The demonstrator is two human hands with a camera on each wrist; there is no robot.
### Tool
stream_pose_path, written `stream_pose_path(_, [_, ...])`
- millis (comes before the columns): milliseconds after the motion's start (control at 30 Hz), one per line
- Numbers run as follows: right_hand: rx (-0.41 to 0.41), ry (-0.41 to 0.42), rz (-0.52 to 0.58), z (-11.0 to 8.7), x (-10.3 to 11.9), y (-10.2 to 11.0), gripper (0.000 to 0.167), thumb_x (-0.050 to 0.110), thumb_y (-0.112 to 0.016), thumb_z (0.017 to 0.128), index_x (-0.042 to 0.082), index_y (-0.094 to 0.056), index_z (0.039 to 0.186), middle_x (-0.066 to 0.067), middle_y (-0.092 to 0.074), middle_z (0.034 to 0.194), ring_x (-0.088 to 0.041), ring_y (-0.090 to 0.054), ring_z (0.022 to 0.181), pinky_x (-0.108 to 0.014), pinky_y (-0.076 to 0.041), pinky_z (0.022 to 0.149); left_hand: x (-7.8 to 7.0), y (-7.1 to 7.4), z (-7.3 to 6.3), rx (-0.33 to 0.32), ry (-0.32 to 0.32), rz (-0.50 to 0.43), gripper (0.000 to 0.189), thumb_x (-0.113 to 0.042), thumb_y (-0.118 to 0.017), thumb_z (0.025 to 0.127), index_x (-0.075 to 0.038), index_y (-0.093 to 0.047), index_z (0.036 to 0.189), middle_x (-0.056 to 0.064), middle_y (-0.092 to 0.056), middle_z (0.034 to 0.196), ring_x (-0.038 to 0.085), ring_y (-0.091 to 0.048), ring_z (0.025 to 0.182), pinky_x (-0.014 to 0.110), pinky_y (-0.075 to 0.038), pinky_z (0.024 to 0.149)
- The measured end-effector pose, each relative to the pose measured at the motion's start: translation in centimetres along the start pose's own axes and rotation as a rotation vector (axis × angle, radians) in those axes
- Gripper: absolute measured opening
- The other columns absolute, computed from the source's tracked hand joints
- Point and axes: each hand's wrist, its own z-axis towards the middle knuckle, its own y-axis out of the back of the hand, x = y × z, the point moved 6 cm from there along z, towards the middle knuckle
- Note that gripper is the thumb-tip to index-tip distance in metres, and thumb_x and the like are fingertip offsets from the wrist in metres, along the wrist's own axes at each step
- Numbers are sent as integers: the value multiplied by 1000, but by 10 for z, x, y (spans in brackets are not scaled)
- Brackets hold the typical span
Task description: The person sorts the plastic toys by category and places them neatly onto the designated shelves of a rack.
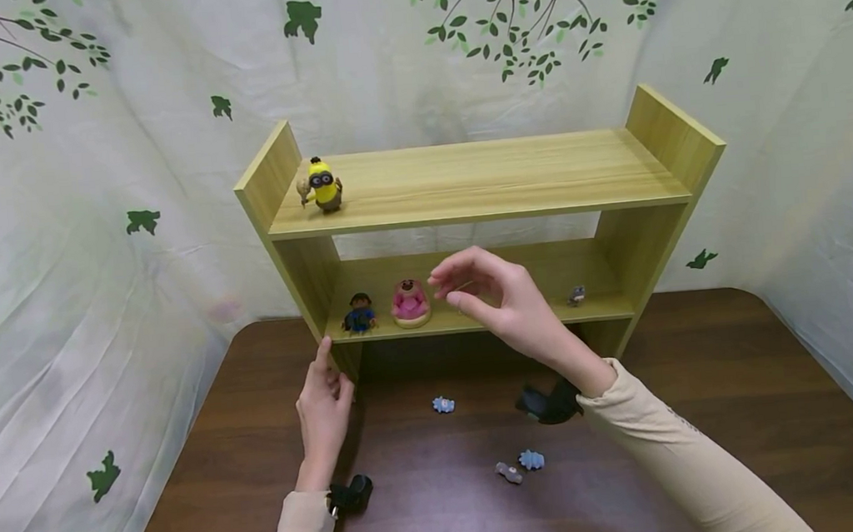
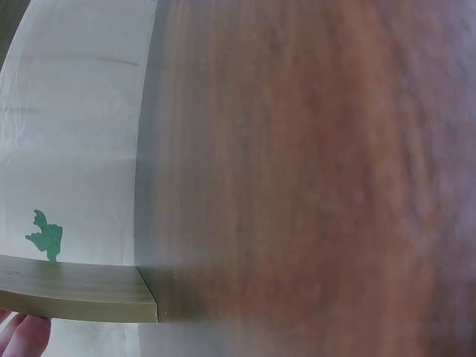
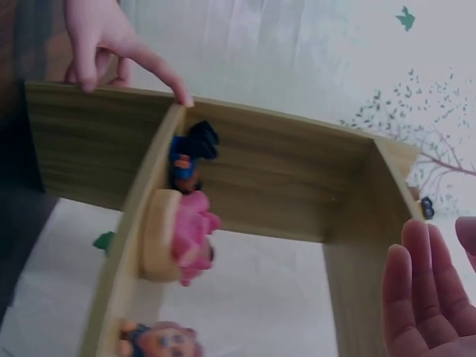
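My left hand (image 1: 323,408) is at the shelf's left side panel, its straight index finger touching the front corner of the middle board. In the right wrist view the other fingers of the left hand (image 3: 104,33) bend beside the panel. My right hand (image 1: 508,301) hovers before the middle board, fingers loosely curved; the right wrist view shows nothing in the right hand (image 3: 424,297). On that board stand a dark-haired figurine in blue (image 1: 359,315) and a pink bear figurine (image 1: 410,304). An orange-faced figurine (image 3: 165,341) beside them is hidden behind my hand in the head view.
A yellow minion figurine (image 1: 324,187) stands on the top board of the wooden shelf (image 1: 480,178). A small grey figurine (image 1: 576,295) is at the middle board's right. On the brown table (image 1: 431,516) lie light-blue pieces (image 1: 443,404) and a grey figurine (image 1: 509,472).
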Motion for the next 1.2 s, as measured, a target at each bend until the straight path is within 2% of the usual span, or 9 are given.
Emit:
stream_pose_path(100, [1,-32,17,-8,-7,-2,25,-13,-58,87,-3,-61,110,-14,-63,108,-32,-62,94,-36,-50,82,0,0,0,3,5,0,80,15,-57,80,-25,-37,146,9,-46,79,17,-43,61,39,-37,54])
stream_pose_path(300, [5,-106,36,-24,-22,-5,21,-6,-58,90,0,-62,110,-13,-63,107,-25,-63,93,-37,-50,84,0,-1,0,2,1,5,79,14,-57,80,-25,-37,146,10,-46,78,17,-43,61,39,-37,55])
stream_pose_path(433, [5,-154,54,-34,-33,-8,21,-6,-58,90,0,-62,110,-16,-62,106,-29,-63,93,-36,-50,84,0,-1,0,2,1,4,79,14,-57,80,-25,-37,146,10,-46,79,18,-43,61,39,-38,55])
stream_pose_path(600, [-9,-221,102,-47,-44,-14,22,-12,-57,89,-6,-60,109,-22,-62,104,-36,-62,93,-35,-50,83,0,-1,-1,3,0,1,80,15,-57,80,-25,-37,146,10,-46,79,18,-43,61,39,-38,55])
stream_pose_path(700, [-15,-244,112,-52,-42,-18,20,-14,-56,88,-10,-58,107,-25,-61,103,-41,-61,93,-35,-50,83,1,-1,-1,2,-4,1,80,15,-57,80,-25,-36,146,9,-46,80,18,-44,61,39,-38,55])
stream_pose_path(800, [-13,-269,98,-58,-40,-22,18,-14,-56,88,-12,-58,105,-27,-61,101,-39,-62,92,-33,-51,82,1,-1,-1,0,-10,0,80,15,-57,80,-25,-36,147,9,-47,80,18,-44,61,39,-38,55])
stream_pose_path(867, [-11,-280,88,-63,-43,-25,17,-13,-57,88,-12,-58,105,-27,-62,101,-37,-63,91,-32,-51,81,1,-1,-1,-3,-15,0,81,15,-57,80,-25,-36,146,9,-47,80,18,-44,61,39,-38,55])
stream_pose_path(1100, [-11,-268,101,-77,-57,-34,16,-14,-57,87,-12,-59,103,-28,-61,98,-44,-61,88,-33,-52,77,1,-1,-1,-11,-30,-2,81,16,-57,79,-24,-36,146,9,-46,79,17,-44,61,39,-38,54])
stream_pose_path(1200, [-11,-275,101,-82,-64,-37,16,-14,-57,87,-12,-59,103,-26,-62,98,-40,-62,88,-33,-52,77,1,-1,-1,-13,-35,0,80,15,-57,79,-24,-36,146,9,-46,79,17,-44,61,38,-38,54])
